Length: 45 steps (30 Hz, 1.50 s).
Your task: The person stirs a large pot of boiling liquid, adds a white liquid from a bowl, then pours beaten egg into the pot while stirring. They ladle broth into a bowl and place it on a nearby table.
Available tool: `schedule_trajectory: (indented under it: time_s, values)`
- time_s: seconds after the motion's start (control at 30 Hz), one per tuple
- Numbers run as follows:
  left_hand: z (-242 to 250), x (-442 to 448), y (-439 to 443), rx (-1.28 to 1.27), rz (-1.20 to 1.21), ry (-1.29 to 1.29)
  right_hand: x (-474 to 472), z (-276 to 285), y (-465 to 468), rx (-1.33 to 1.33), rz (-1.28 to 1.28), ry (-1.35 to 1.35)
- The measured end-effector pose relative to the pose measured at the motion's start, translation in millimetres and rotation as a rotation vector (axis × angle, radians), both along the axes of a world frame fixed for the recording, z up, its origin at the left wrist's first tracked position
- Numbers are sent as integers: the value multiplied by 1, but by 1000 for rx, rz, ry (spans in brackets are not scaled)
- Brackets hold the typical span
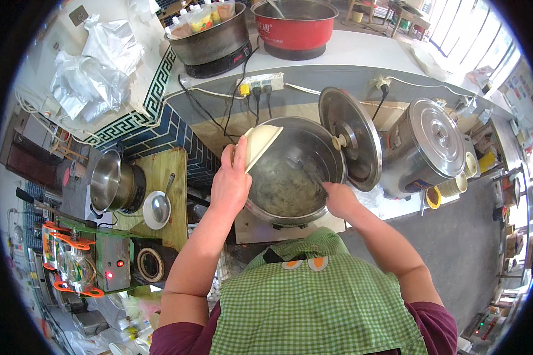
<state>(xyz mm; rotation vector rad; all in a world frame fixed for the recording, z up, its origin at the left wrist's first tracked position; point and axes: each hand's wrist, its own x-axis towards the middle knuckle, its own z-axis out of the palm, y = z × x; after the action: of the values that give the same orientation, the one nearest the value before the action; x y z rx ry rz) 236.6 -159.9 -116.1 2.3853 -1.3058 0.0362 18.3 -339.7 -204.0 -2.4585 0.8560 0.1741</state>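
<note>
My left hand (pixel 231 179) grips a cream-coloured bowl (pixel 263 144), tilted on its side at the left rim of a large metal pot (pixel 288 219). Cloudy, steaming liquid (pixel 286 191) fills part of the pot. At the pot's right rim, my right hand (pixel 341 199) is closed around the handle of a utensil (pixel 318 175) that reaches into the pot; its far end is hard to make out. A round metal lid (pixel 351 137) with a knob stands tilted against the pot's right side.
To the right stands a tall lidded metal container (pixel 426 142). A metal pot (pixel 111 182) and a white bowl (pixel 149 217) holding a ladle (pixel 161 206) are on the left. Behind are a power strip (pixel 266 81) with cords, a red pot (pixel 295 33) and a dark pot (pixel 213 40) with pouches.
</note>
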Motion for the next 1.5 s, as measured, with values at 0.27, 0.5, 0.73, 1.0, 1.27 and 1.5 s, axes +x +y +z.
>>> schedule_trajectory:
  time_s: [0.27, 0.5, 0.73, 1.0, 1.27, 1.5]
  values:
    - [-5, 5, 13, 6, 16, 46, 5, -15, 1, 57, -6, -5]
    - [-12, 22, 17, -38, -12, 24, -63, 51, 29, 164, -210, -202]
    - [-21, 31, 1, -68, -13, 36, -102, 118, 58, 398, -478, -279]
    - [-23, 35, -18, -163, 6, 27, -121, 166, 88, 620, -621, -450]
    - [-33, 44, -32, -570, 100, 779, -133, 183, 100, 618, -555, -501]
    - [-22, 44, -23, -701, 190, 1512, -130, 185, 100, 312, -345, -457]
